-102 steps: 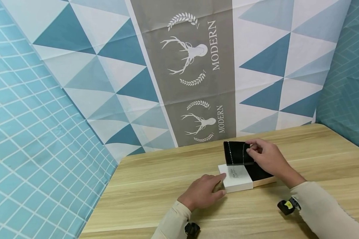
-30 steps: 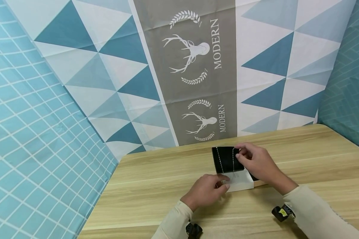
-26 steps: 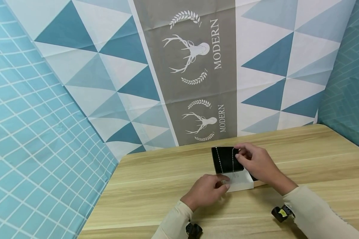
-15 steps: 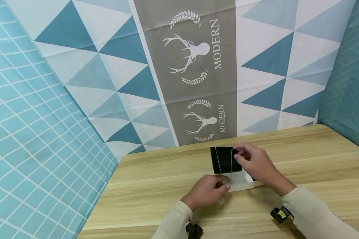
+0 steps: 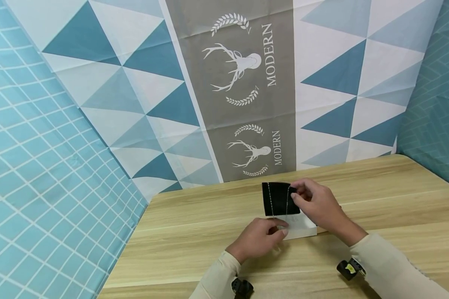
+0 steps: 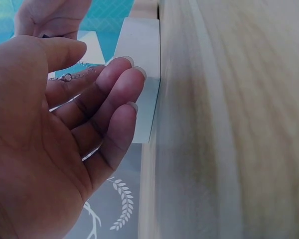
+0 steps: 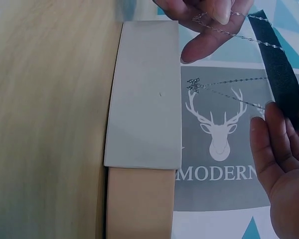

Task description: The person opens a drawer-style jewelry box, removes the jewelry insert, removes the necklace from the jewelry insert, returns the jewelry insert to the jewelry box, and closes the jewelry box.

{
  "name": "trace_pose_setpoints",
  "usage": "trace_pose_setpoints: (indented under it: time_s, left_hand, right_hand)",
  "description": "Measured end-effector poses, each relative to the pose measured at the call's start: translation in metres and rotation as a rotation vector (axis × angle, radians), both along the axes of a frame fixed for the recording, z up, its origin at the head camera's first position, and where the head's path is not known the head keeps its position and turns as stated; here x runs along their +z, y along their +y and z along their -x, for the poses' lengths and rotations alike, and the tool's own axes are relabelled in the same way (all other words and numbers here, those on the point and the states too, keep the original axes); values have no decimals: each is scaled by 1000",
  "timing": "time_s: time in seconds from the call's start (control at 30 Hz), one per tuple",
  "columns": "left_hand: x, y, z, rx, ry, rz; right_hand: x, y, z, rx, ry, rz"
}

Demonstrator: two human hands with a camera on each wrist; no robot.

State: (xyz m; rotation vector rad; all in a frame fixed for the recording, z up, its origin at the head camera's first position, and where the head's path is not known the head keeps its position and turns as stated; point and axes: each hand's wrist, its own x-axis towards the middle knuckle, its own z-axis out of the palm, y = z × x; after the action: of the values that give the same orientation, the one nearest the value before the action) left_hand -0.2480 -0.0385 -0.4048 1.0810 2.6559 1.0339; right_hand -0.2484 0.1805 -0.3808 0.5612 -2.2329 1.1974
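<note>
A black card [image 5: 278,198] carries a thin silver chain necklace [image 7: 238,36], whose strands hang below it. My right hand [image 5: 318,203] pinches the card by its right side, tilted above the white box sleeve [image 5: 303,227]. In the right wrist view, a small sparkling pendant [image 7: 193,85] dangles on one loop. My left hand [image 5: 257,238] is at the sleeve's left end with its fingers loosely bent. In the left wrist view, a piece of the chain [image 6: 66,77] runs along the index finger, and the thumb is apart from it.
The sleeve covers most of a tan box tray [image 7: 139,204], which sticks out at the right end. Both lie on a wood-grain table [image 5: 179,249]. Patterned wall cloth [image 5: 254,83] stands behind the table's back edge. A dark camera [image 5: 348,269] is strapped to the right wrist.
My right hand has carried the card left, from beside the tray to above the sleeve. My left hand has shifted from touching the sleeve to the hanging chain, its index finger more bent.
</note>
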Motion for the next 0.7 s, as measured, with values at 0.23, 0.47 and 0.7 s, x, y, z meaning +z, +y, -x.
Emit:
trace_pose_setpoints:
  time_s: [0.23, 0.47, 0.7]
  left_hand:
    - [0, 0, 1, -4, 26, 9]
    - [-1, 1, 2, -2, 24, 8]
    - [-2, 0, 2, -14, 23, 1]
  right_hand:
    - [-1, -2, -1, 5, 28, -13]
    - [0, -3, -3, 2, 20, -25]
    - [2, -3, -3, 4, 17, -29]
